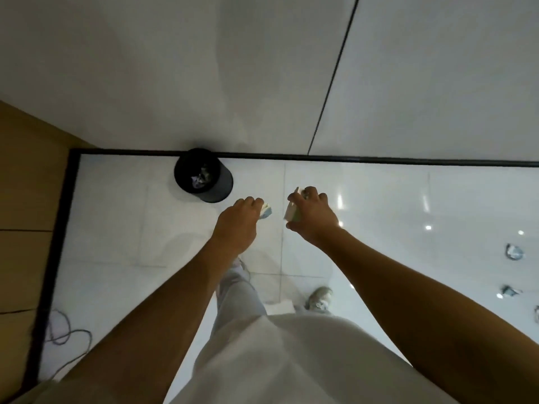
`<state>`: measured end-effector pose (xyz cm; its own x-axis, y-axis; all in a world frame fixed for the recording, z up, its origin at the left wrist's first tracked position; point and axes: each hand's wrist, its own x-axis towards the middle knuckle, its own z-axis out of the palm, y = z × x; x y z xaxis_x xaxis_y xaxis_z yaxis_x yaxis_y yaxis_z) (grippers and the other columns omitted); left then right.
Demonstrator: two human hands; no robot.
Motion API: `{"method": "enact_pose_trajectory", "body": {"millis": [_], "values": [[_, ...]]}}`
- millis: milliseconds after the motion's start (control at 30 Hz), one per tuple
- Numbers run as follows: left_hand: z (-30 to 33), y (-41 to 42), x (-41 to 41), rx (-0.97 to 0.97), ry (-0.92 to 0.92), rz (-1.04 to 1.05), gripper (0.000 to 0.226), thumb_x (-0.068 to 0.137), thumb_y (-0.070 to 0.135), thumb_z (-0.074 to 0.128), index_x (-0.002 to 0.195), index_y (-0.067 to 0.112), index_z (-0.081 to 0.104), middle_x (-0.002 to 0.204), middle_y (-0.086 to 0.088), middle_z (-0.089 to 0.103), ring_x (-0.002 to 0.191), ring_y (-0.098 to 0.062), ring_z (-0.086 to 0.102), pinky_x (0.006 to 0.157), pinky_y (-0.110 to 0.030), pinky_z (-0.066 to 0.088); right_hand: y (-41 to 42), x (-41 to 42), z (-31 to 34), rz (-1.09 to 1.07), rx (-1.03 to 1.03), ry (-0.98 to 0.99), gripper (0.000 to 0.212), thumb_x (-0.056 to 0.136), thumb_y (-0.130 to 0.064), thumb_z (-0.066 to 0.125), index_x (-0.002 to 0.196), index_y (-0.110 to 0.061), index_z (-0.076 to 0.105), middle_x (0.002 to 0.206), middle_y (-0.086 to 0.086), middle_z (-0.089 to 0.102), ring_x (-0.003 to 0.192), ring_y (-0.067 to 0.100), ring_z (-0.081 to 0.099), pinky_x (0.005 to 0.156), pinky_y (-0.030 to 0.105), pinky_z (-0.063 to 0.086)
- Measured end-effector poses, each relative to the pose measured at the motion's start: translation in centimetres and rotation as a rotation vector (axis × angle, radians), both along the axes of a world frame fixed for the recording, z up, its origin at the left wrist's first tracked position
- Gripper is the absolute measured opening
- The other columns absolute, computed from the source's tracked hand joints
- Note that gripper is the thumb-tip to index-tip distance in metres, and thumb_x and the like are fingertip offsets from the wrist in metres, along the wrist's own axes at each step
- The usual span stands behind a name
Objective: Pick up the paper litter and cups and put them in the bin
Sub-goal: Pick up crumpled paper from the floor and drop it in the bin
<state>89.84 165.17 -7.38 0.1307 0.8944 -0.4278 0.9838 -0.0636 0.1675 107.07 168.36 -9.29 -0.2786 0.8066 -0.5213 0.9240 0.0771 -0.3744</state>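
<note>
Here, the black bin (pixel 203 178) stands on the white floor (pixel 379 205) against the wall, with some litter already inside. Just right of the bin, the left hand (pixel 240 221) clenches its fingers around a crumpled paper (pixel 266 212). Further right of the bin, the right hand (pixel 312 217) grips a paper cup (pixel 291 214). Far right of the bin, more paper scraps (pixel 514 252) lie on the floor.

Your view is dim and soft. Overhead lamps throw glare spots on the glossy floor (pixel 379 214) at right. Wide-angle bending at the edges; slight blur throughout; forearms shadowed.
</note>
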Motion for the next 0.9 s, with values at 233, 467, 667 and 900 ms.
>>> {"method": "enact_pose_trajectory", "body": {"millis": [233, 467, 667, 900], "values": [[-1.5, 3.8, -17.3, 0.003, -0.003, 0.159, 0.044, 0.094, 0.010, 0.050, 0.137, 0.014, 0.040, 0.130, -0.007, 0.051, 0.118, -0.024, 0.051, 0.090, -0.031, 0.049, 5.4, -17.2, -1.0, 0.101, 0.005, 0.023, 0.068, 0.080, -0.033, 0.073, 0.139, -0.024, 0.040, 0.141, 0.009, 0.034, 0.124, 0.031, 0.037, 0.093, 0.042, 0.048], [-3.2, 7.0, -27.4, -0.049, -0.023, 0.323, 0.043, 0.094, 0.012, 0.052, 0.135, 0.013, 0.041, 0.131, -0.008, 0.051, 0.121, -0.024, 0.049, 0.086, -0.032, 0.049, 9.0, -26.8, -2.5, 0.181, -0.046, 0.039, 0.071, 0.082, -0.035, 0.073, 0.142, -0.025, 0.036, 0.143, 0.009, 0.034, 0.128, 0.031, 0.034, 0.099, 0.043, 0.047], [-5.1, 9.8, -30.9, -0.065, -0.031, 0.396, 0.045, 0.095, 0.015, 0.053, 0.137, 0.014, 0.038, 0.131, -0.009, 0.051, 0.120, -0.024, 0.050, 0.087, -0.031, 0.049, 13.2, -30.7, -4.8, 0.257, -0.076, 0.016, 0.070, 0.083, -0.036, 0.071, 0.142, -0.025, 0.036, 0.145, 0.009, 0.033, 0.130, 0.032, 0.034, 0.100, 0.042, 0.044], [-8.2, 11.7, -33.8, -0.011, -0.101, 0.506, 0.039, 0.092, 0.009, 0.056, 0.130, 0.009, 0.049, 0.119, -0.014, 0.058, 0.113, -0.031, 0.056, 0.077, -0.033, 0.053, 17.5, -34.1, -8.5, 0.331, -0.081, -0.029, 0.071, 0.083, -0.036, 0.071, 0.142, -0.025, 0.034, 0.139, 0.012, 0.036, 0.124, 0.033, 0.038, 0.095, 0.041, 0.048]]}}
